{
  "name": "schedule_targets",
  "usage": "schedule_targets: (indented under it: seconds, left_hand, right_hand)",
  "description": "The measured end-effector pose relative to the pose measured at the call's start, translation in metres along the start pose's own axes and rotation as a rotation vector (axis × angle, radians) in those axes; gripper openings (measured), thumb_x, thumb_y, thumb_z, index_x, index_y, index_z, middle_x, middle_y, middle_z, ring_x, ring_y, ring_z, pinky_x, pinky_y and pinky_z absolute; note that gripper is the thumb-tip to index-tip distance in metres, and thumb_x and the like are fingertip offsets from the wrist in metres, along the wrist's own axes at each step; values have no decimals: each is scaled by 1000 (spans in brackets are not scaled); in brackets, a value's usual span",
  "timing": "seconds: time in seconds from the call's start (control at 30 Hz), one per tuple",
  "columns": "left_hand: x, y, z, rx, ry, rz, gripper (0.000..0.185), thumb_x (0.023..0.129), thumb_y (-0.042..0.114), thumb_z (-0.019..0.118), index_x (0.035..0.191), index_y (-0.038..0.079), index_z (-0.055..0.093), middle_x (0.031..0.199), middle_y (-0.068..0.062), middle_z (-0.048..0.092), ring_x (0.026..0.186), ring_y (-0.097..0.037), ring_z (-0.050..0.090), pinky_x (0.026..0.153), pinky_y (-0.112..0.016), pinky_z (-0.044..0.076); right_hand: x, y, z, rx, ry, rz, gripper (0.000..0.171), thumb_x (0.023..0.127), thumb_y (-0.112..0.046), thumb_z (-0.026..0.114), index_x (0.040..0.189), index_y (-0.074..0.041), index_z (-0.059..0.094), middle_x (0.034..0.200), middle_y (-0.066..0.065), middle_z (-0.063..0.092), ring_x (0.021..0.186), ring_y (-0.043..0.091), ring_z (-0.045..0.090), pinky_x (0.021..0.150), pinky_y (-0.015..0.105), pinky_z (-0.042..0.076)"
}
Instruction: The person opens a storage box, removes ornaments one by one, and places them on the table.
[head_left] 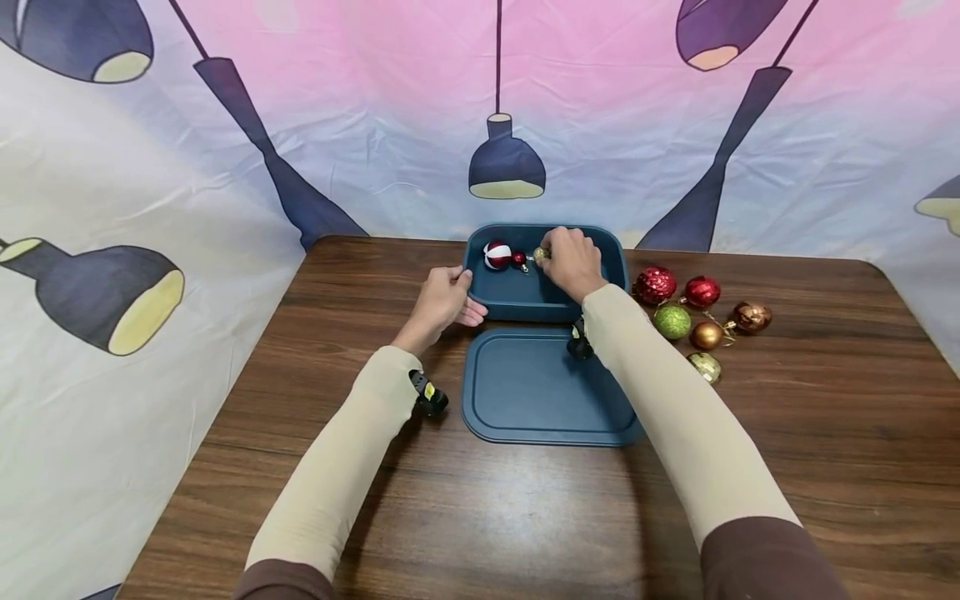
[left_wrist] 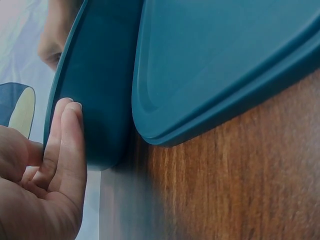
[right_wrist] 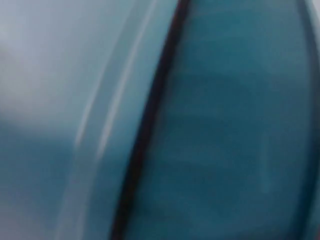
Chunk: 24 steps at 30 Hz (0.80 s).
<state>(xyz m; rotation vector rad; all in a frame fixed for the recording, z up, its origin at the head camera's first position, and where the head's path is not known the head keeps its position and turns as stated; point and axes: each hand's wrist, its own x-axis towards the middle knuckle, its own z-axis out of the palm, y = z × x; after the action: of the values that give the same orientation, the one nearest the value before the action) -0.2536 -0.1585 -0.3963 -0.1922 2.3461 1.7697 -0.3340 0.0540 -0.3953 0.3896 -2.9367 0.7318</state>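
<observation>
We work over the dark wooden bench [head_left: 315,467], where a deep teal plastic tub [head_left: 545,304] sits at 12 o'clock from the flat teal plastic lid [head_left: 547,387] lying just in front of it.

Left hand [head_left: 442,300]: we rest it against the tub's left wall, fingers [left_wrist: 70,140] nearly straight and pressed flat to the outside, gripping nothing. This keeps the tub steady; we judge that light, level pressure is enough, since a hard push could slide the tub across the bench.

Right hand [head_left: 572,262]: we reach inside the tub and pinch a small gold glitter ball ornament [head_left: 540,254] at its fingertips. A red-and-white striped bauble [head_left: 497,254] and a small red bauble [head_left: 518,259] lie at 9 o'clock from it. We advise lowering the ornament to the floor of the tub before the fingers part, so it does not roll against its neighbours.

At 3 o'clock from the tub, six loose baubles [head_left: 693,321] in red, green, bronze and gold lie grouped.

We read no brand, label or writing anywhere.
</observation>
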Motion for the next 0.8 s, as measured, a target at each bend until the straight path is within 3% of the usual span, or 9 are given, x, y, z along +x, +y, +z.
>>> schedule_targets:
  seconds: [0.23, 0.57, 0.8]
  left_hand:
    - [2, 2, -1, -2, 7, 0, 55, 112, 24, 42, 160, 5, 26, 84, -21, 74, 74, -36, 75, 74, -47, 63]
    - [3, 4, 0, -4, -4, -12, 55, 112, 24, 42, 161, 6, 26, 85, -22, 74, 75, -35, 75, 75, -46, 63]
    - [5, 4, 0, -5, -8, -13, 54, 112, 24, 41, 161, 6, 25, 86, -22, 74, 73, -33, 75, 73, -44, 63]
  right_hand:
    - [-4, -8, -21, 49, 21, -40, 22, 97, -20, 71, 113, -5, 76, 107, 15, 73, 78, 32, 67, 66, 46, 58]
    - [-15, -6, -50, 141, -2, -28, 31, 94, -21, 76, 119, -3, 74, 116, 17, 72, 103, 30, 68, 85, 49, 58]
    - [-27, 2, -76, 225, 4, -4, 31, 94, -23, 76, 116, -2, 75, 112, 17, 72, 101, 30, 69, 87, 48, 57]
